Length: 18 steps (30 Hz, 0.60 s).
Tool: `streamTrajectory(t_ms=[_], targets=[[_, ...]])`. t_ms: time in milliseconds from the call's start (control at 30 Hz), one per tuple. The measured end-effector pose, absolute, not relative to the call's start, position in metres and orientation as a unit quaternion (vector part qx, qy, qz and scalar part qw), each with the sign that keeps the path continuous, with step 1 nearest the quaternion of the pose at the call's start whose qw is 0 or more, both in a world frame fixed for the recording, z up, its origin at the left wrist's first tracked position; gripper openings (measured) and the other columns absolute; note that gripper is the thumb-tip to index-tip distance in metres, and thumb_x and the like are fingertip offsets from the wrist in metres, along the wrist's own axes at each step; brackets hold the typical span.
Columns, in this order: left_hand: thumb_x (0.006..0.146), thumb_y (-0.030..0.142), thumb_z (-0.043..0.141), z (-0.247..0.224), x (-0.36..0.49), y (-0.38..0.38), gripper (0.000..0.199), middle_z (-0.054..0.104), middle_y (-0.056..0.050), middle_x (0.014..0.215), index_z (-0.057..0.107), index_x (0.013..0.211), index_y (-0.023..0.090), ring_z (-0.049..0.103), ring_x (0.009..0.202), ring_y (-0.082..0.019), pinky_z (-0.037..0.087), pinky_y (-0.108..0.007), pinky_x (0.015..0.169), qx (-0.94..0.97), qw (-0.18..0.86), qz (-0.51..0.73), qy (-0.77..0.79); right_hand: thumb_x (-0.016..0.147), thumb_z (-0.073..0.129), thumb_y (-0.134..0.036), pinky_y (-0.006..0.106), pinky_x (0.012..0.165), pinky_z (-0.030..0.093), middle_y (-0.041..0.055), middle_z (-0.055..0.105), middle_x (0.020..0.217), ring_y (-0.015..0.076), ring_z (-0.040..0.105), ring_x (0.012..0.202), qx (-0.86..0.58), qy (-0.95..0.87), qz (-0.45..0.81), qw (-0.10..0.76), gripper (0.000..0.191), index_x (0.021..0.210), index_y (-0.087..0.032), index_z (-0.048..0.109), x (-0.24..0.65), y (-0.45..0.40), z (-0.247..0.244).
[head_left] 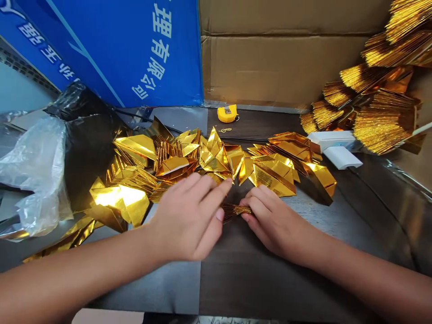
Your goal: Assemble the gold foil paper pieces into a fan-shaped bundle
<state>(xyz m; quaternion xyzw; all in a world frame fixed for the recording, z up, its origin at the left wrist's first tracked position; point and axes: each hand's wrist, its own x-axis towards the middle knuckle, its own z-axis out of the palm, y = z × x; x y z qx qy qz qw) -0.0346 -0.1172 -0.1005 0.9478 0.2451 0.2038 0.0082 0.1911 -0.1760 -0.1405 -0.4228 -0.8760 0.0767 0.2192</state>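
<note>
The bare left hand (pixel 191 218) curls at the left end of a thin, layered gold foil paper bundle (pixel 242 209); whether it grips, I cannot tell. The bundle lies between the 2 hands, probably light, springy, slick and easily creased, best squeezed across its layers at the right end, where the bare right hand (pixel 275 220) pinches it

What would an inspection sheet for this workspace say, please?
Surface: dark table, lighter grey area at left.
Job's things: folded gold papers heaped loosely across the middle.
Clutter: yellow tape measure behind the heap; clear plastic bag at left.
Hands: right hand grips a gold paper stack; left hand is beside it, contact unclear.
Cables: black cable runs from a white block at right.
Surroundings: blue panel and cardboard behind; gold paper bundles at right.
</note>
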Motion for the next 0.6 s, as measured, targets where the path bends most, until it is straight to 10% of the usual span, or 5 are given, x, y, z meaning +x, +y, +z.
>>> streamTrajectory(t_ms=[267, 600], targets=[[0.098, 0.031, 0.054, -0.095, -0.045, -0.072, 0.023, 0.064, -0.007, 0.099, 0.072, 0.105, 0.019, 0.058, 0.097, -0.023, 0.048, -0.039, 0.086, 0.943, 0.017, 0.016, 0.331, 0.101, 0.043, -0.014, 0.045, 0.079, 0.054, 0.0112, 0.06, 0.094, 0.0258, 0.056, 0.088, -0.424, -0.876, 0.083, 0.215, 0.013, 0.101, -0.013, 0.057, 0.192, -0.177, -0.142], [0.1, 0.025, 0.049, -0.105, -0.039, -0.09, 0.021, 0.055, -0.007, 0.122, 0.069, 0.095, 0.019, 0.056, 0.11, -0.018, 0.049, -0.034, 0.097, 0.949, 0.136, 0.125, 0.256, 0.099, 0.045, -0.013, 0.04, 0.077, 0.054, 0.0116, 0.052, 0.101, 0.0244, 0.055, 0.091, -0.417, -0.881, 0.102, 0.201, 0.012, 0.1, -0.014, 0.058, 0.189, -0.181, -0.136]])
